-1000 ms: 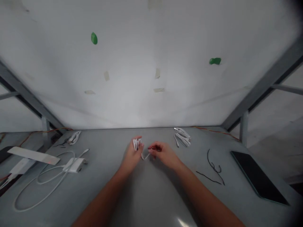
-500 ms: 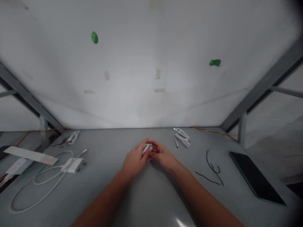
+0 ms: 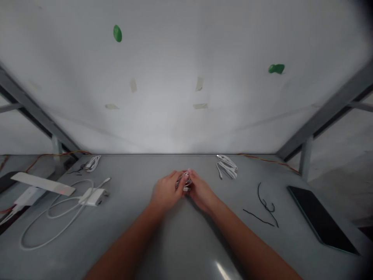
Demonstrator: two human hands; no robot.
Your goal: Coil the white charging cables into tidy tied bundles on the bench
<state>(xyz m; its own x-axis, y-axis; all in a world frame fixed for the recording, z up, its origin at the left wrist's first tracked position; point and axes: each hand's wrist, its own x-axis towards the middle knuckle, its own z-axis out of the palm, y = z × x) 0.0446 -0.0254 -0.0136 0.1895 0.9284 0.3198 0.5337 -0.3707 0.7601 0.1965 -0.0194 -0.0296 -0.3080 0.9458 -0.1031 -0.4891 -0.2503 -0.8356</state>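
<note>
One white adapter lies on the grey table at left, with its pale cable looped beside it. In the middle, the left hand and the right hand are together gripping a small white coiled cable between their fingers. Farther right are another white cable, black ties and a dark phone.

head view | worn on head | faces forward, down | table near, wall beyond
</note>
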